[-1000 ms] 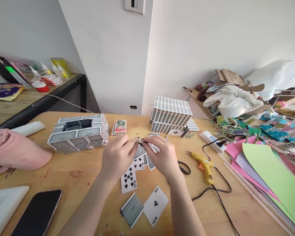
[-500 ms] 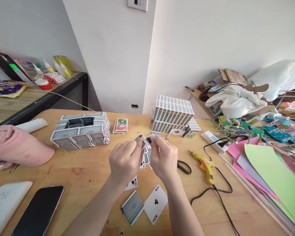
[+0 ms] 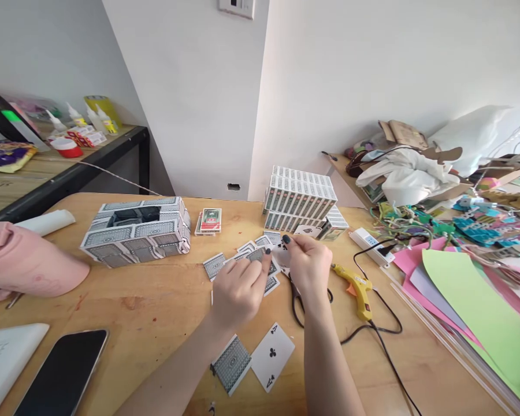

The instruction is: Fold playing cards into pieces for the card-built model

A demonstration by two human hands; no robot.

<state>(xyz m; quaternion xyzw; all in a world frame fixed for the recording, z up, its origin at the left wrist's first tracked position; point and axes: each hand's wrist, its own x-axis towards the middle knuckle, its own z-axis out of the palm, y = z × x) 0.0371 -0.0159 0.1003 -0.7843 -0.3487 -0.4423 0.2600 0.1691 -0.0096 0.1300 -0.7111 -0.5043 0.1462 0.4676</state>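
My left hand (image 3: pixel 241 289) is closed, thumb against fingers, on a playing card (image 3: pixel 256 254) that shows its grey patterned back. To its right, my right hand (image 3: pixel 309 266) pinches another playing card (image 3: pixel 281 255) with its printed face partly visible. Under and around both hands lie several loose playing cards (image 3: pixel 214 266), some hidden by my fingers. Closer to me, a patterned card piece (image 3: pixel 233 364) lies beside an ace of clubs (image 3: pixel 273 353). Black-handled scissors (image 3: pixel 295 306) rest partly under my right wrist.
A card-covered box (image 3: pixel 134 234) with a top opening stands left, near card packs (image 3: pixel 211 219). Stacked card boxes (image 3: pixel 301 196) stand at the back. A yellow glue gun (image 3: pixel 359 292) and its cord lie right, beside a power strip (image 3: pixel 370 245). A phone (image 3: pixel 63 370) lies front left.
My hands, close together before, have moved apart, the right one shifting right with a card. More of the loose cards shows between and left of them. The view has turned slightly.
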